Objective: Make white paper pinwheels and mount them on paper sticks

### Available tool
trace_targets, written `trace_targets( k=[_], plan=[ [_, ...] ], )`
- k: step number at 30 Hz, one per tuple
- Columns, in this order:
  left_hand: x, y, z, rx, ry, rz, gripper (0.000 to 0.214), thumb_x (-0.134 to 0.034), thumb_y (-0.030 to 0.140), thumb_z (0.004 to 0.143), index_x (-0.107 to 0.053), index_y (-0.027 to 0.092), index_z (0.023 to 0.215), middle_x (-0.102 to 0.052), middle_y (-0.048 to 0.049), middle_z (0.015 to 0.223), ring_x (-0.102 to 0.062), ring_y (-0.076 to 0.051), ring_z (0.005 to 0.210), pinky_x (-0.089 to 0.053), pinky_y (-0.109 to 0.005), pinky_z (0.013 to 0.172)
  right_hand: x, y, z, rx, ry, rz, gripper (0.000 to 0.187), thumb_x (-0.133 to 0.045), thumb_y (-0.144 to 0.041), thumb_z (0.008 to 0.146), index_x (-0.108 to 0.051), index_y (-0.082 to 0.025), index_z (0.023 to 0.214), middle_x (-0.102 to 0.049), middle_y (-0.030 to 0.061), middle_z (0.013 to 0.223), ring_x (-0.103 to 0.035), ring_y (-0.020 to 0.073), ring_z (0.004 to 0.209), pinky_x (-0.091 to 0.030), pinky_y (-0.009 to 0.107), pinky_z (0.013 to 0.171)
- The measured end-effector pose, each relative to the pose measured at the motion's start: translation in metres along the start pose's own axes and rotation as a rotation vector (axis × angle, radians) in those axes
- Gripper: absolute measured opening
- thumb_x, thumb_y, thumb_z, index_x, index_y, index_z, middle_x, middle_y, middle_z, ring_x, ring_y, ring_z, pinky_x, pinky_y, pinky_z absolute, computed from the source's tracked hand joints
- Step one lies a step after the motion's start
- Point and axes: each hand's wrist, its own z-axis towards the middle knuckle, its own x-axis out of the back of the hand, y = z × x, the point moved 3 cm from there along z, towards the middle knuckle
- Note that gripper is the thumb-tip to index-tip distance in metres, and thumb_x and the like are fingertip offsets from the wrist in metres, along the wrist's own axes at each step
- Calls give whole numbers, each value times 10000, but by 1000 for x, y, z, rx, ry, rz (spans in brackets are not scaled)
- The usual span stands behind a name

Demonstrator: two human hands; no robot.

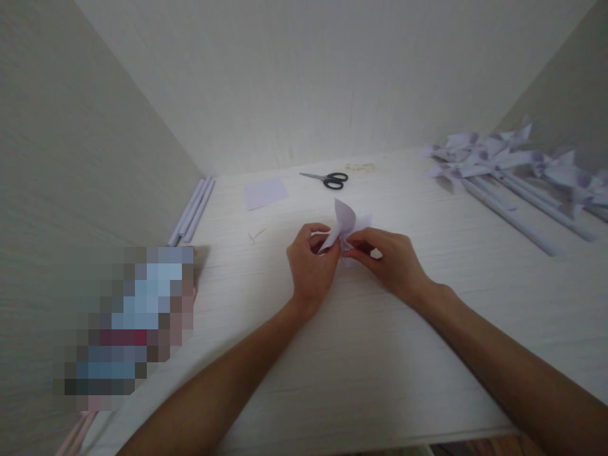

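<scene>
Over the middle of the table, my left hand [313, 269] grips a folded paper pinwheel [344, 216] of pale lilac paper, its blades curling up between my fingers. From the other side, the thumb and forefinger of my right hand [389, 256] are pinched on the pinwheel's centre. The spot between those fingertips is partly hidden. Beyond my hands lie scissors [327, 179] with black handles and a flat square of lilac paper [265, 193]. Small thin pieces [257, 236], too small to name, rest left of my left hand.
Several finished paper pinwheels on rolled paper sticks [510, 212] lie at the right. Rolled paper tubes [192, 209] lean by the left wall. A blurred-out object [147, 304] stands at the left edge. Beige bits [360, 168] lie near the back wall.
</scene>
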Motion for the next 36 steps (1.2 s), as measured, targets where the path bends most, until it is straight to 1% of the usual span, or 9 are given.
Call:
trace_targets(
  k=[11, 16, 19, 22, 25, 27, 29, 31, 36],
  plan=[
    [-1, -2, 0, 5, -9, -22, 171, -578, 142, 609, -505, 163, 762, -645, -8, 647, -617, -122, 598, -480, -207, 557, 3, 1, 1, -90, 9, 19, 217, -534, -372, 746, -549, -163, 689, -604, 14, 627, -520, 105, 528, -384, 217, 508],
    [-1, -2, 0, 16, -7, -21, 169, -585, 149, 606, -504, 163, 753, -638, -2, 628, -607, -115, 562, -466, -191, 510, 4, 2, 1, -104, 24, 9, 222, -542, -371, 742, -547, -161, 673, -608, 17, 611, -535, 106, 522, -393, 215, 505],
    [-1, -1, 0, 6, -4, -28, 165, -584, 142, 605, -505, 160, 749, -639, -5, 631, -606, -112, 564, -468, -193, 525, 4, 0, 1, -108, 51, 32, 195, -553, -347, 739, -568, -160, 686, -614, 8, 593, -540, 100, 501, -400, 208, 492],
    [0, -1, 0, -1, 2, -33, 165, -585, 143, 606, -507, 157, 751, -641, -8, 635, -609, -112, 571, -474, -197, 545, 6, -3, 0, -101, 93, 57, 148, -559, -301, 741, -611, -166, 717, -643, 13, 625, -563, 106, 520, -422, 213, 503],
    [0, 0, 0, -2, 12, -31, 167, -584, 143, 607, -504, 160, 753, -644, -5, 640, -612, -114, 583, -479, -201, 553, 7, -7, 0, -59, 93, 65, 116, -554, -250, 742, -643, -180, 715, -669, 20, 687, -593, 122, 575, -451, 230, 545],
    [1, 0, 1, 2, 24, -22, 168, -581, 135, 605, -503, 161, 751, -645, -4, 641, -612, -115, 585, -480, -201, 551, 6, -9, -1, -32, 94, 65, 114, -542, -214, 745, -653, -187, 750, -681, 24, 736, -610, 132, 622, -467, 241, 588],
    [1, 0, 1, 7, 32, -21, 168, -580, 131, 603, -502, 163, 748, -646, -5, 642, -612, -115, 582, -479, -199, 544, 6, -10, -1, -12, 99, 37, 134, -528, -185, 749, -653, -187, 798, -684, 30, 783, -620, 139, 663, -471, 247, 618],
    [1, 0, 1, 7, 32, -24, 167, -582, 137, 604, -503, 164, 748, -648, -6, 645, -612, -116, 579, -480, -200, 540, 5, -9, -1, -11, 100, -29, 149, -513, -179, 757, -647, -188, 820, -683, 32, 790, -620, 141, 666, -464, 248, 615],
    [0, -1, 0, 15, 16, -30, 170, -588, 153, 606, -505, 162, 755, -646, -6, 642, -611, -116, 578, -480, -201, 541, 3, -7, 0, -37, 67, -231, 193, -453, -234, 806, -619, -154, 748, -657, 56, 698, -589, 146, 604, -402, 243, 547]
  ],
)
